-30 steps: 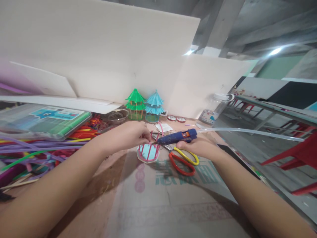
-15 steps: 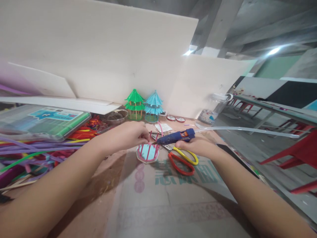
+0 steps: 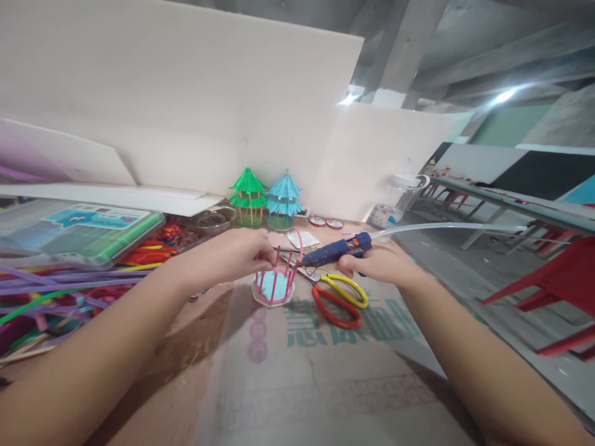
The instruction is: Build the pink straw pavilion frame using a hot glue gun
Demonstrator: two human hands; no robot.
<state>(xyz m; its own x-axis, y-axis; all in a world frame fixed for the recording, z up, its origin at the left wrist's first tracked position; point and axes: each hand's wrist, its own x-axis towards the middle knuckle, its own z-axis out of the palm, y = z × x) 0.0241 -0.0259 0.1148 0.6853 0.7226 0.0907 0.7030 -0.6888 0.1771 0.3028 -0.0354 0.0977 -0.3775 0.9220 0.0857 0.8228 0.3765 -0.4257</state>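
Observation:
My right hand (image 3: 383, 265) is wrapped round a blue hot glue gun (image 3: 330, 253), whose tip points left toward a small round model (image 3: 273, 302). A long clear glue stick (image 3: 437, 228) runs out of the gun's back. The model has a light blue floor, a pink rim and several thin pink posts standing up. My left hand (image 3: 242, 253) is closed at the model's far left posts, its fingertips pinched; what lies between them is hidden. A curved pink strip (image 3: 301, 240) rises behind the posts. Scissors (image 3: 341, 303) with red and yellow handles lie right of the model.
Green (image 3: 248, 193) and blue (image 3: 285, 198) small pavilions stand at the back by a white board (image 3: 186, 105). Left are a plastic case (image 3: 93, 229) and coloured pipe cleaners (image 3: 69, 282). A clear jar (image 3: 395, 198) and red chair (image 3: 553, 279) are right.
The glue gun's tip has drawn slightly back to the right and its rear has tilted up. My left hand stays at the posts. The whole view has shifted a little.

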